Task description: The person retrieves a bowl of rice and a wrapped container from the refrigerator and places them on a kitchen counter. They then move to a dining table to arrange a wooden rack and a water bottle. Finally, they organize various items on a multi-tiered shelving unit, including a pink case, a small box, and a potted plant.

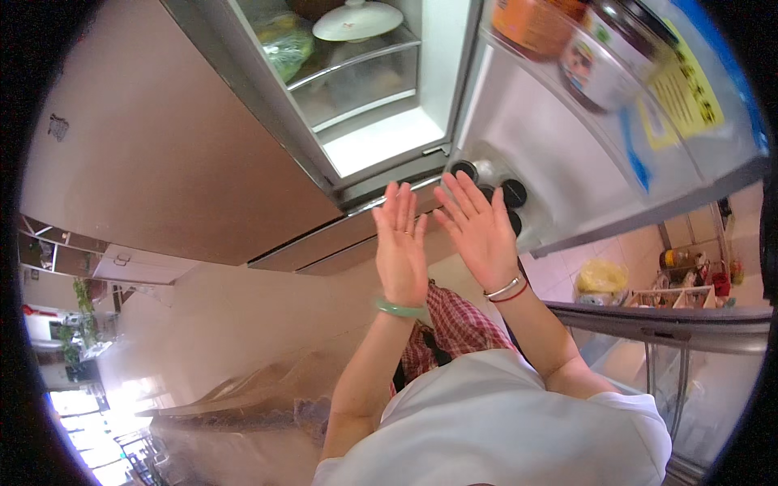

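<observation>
Both my hands are raised in front of me, palms showing and fingers stretched out. My left hand (402,255), with a green bangle (400,308) at its wrist, holds nothing. My right hand (480,231) is just as bare, and a silver bracelet (504,288) and a red cord circle that wrist. Past my fingertips stands an opened fridge (381,146). Nearest my right hand, several black-lidded bottles (514,193) sit low in the fridge door (535,138), partly covered by my fingers.
A white lidded dish (357,21) and a bagged green vegetable (285,47) rest inside the fridge. Jars (609,55) and a yellow-labelled bag (679,93) fill the upper door shelf. The closed fridge door (178,138) is at left; a yellow bag (601,278) lies at right.
</observation>
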Available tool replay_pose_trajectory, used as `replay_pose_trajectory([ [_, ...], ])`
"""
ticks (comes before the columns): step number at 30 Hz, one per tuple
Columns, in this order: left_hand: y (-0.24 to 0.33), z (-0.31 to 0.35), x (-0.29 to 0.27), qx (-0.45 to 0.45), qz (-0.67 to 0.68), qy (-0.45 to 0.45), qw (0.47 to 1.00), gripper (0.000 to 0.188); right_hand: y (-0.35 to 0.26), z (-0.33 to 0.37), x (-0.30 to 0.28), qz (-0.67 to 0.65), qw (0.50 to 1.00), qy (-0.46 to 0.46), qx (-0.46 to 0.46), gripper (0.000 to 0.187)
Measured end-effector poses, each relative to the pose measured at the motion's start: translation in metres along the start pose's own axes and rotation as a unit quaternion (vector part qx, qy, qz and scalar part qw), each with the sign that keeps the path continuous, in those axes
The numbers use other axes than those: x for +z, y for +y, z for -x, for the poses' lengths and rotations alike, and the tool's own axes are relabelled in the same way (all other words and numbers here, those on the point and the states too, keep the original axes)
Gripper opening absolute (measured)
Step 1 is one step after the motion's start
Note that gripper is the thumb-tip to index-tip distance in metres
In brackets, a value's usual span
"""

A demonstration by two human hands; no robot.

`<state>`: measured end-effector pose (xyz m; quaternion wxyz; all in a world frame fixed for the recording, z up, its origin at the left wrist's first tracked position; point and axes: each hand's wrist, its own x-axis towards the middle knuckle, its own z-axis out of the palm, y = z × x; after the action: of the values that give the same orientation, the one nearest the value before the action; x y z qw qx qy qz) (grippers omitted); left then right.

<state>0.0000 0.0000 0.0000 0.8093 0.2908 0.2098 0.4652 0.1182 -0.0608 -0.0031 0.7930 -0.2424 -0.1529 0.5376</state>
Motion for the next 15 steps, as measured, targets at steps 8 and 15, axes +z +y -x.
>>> replay_pose_trajectory([
  [8,-0.002,-0.011,-0.004,0.124,-0.179,0.091,0.972,0.054,-0.055,0.107,-0.034,-0.003,0.993,0.103,-0.062,0.059],
  [15,0.069,-0.057,-0.031,0.364,-0.786,0.034,0.499,0.026,-0.054,0.12,-0.082,0.016,0.994,0.102,0.047,0.056],
])
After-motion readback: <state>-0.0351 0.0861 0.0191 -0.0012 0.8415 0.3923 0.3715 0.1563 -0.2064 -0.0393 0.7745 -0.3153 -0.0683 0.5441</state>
